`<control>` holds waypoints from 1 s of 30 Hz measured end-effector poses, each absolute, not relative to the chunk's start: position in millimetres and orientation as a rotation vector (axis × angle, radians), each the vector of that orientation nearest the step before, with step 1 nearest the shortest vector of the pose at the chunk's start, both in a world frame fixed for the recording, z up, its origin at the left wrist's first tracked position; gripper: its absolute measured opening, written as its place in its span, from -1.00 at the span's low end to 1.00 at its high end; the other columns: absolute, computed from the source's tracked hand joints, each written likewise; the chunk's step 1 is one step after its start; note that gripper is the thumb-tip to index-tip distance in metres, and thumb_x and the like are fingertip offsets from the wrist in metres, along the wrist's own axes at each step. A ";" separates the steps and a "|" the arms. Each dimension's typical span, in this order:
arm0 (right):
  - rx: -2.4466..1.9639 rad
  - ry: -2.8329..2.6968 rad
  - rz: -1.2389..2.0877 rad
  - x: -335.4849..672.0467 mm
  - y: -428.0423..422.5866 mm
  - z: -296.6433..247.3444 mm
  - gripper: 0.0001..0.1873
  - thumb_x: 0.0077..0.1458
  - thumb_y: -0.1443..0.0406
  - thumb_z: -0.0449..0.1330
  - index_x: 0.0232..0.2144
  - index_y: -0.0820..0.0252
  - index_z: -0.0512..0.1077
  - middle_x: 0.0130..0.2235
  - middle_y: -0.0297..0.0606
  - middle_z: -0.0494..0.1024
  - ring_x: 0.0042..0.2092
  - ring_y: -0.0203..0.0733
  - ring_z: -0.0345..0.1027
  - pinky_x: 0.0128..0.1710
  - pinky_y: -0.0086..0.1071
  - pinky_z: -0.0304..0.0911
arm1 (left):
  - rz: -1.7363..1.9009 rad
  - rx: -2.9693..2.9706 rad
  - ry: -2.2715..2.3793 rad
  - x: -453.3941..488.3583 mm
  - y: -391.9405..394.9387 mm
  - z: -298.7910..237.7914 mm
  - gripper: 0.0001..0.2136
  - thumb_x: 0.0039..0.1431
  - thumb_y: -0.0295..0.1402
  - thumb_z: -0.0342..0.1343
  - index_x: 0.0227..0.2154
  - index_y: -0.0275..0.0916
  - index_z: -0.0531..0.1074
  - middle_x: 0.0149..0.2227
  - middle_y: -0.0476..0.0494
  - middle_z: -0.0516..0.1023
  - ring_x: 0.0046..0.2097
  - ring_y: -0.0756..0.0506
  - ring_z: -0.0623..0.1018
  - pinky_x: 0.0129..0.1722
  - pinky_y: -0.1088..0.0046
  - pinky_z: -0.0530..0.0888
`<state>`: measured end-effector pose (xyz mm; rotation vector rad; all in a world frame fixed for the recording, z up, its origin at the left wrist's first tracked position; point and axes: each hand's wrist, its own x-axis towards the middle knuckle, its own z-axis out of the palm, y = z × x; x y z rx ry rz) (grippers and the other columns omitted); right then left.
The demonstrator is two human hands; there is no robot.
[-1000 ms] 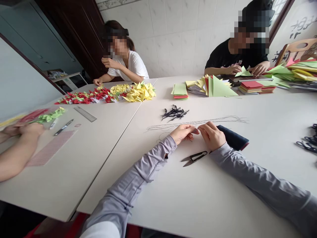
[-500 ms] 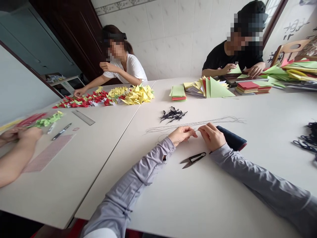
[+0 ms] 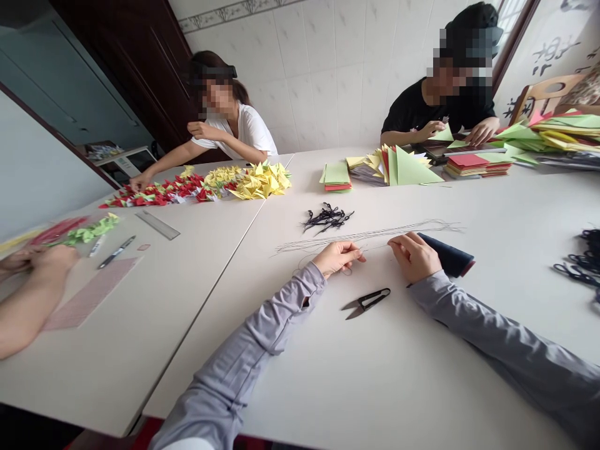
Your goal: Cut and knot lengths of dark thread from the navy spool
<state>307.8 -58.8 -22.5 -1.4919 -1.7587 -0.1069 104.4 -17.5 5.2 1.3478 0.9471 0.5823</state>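
Note:
A thin dark thread [image 3: 377, 248] stretches across the gap between my two hands. My left hand [image 3: 334, 258] pinches one part of it, and a loose loop of thread hangs below those fingers. My right hand [image 3: 415, 257] is closed in a pinch on the thread's other side, its fingertips pointing left. Touching or just behind that hand lies a dark blue spool of thread [image 3: 450, 255] with a reddish end. Thread snips [image 3: 368, 304] rest on the table below the hands. Long cut threads [image 3: 304, 243] are laid out beyond them.
Small black looped cords [image 3: 328, 217] lie behind the threads, with more black cord [image 3: 584, 262] at the right edge. Folded paper pieces [image 3: 262, 181] and stacked coloured paper [image 3: 475, 165] line the far side. Two people sit opposite; another's hands [image 3: 54, 256] are at left.
My hands have moved apart, the right one going right and the left one slightly left, so more thread shows between them. The spool has shifted a little right.

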 end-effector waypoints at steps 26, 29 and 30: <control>-0.869 -1.951 1.007 298.1 -68.5 -27.2 -0.85 0.14 0.19 0.03 -0.31 0.15 0.19 -0.44 -0.35 0.37 -0.53 -0.39 0.18 -0.56 -0.46 0.15 | 0.673 1.221 0.838 103.0 -14.9 -0.8 -0.60 -0.21 -0.11 0.31 -0.49 -0.36 0.37 -0.39 -0.13 0.50 -0.27 -0.05 0.54 -0.29 0.44 0.46; -0.995 -1.616 1.340 299.8 -68.1 -18.7 -0.68 0.11 0.10 0.04 -0.15 0.16 0.21 -0.56 -0.48 0.23 -0.68 -0.45 -0.01 -0.75 -0.52 -0.04 | 0.690 1.211 0.838 102.9 -16.7 0.2 -0.62 -0.18 -0.12 0.30 -0.47 -0.36 0.38 -0.37 -0.15 0.51 -0.25 -0.07 0.54 -0.25 0.42 0.46; -1.028 -1.519 1.436 299.5 -68.0 -15.7 -0.64 0.10 0.08 0.06 -0.13 0.16 0.22 -0.59 -0.51 0.18 -0.70 -0.46 -0.08 -0.79 -0.54 -0.12 | 0.698 1.206 0.840 102.7 -17.0 0.3 -0.62 -0.18 -0.12 0.30 -0.47 -0.36 0.38 -0.36 -0.15 0.52 -0.24 -0.07 0.54 -0.23 0.40 0.46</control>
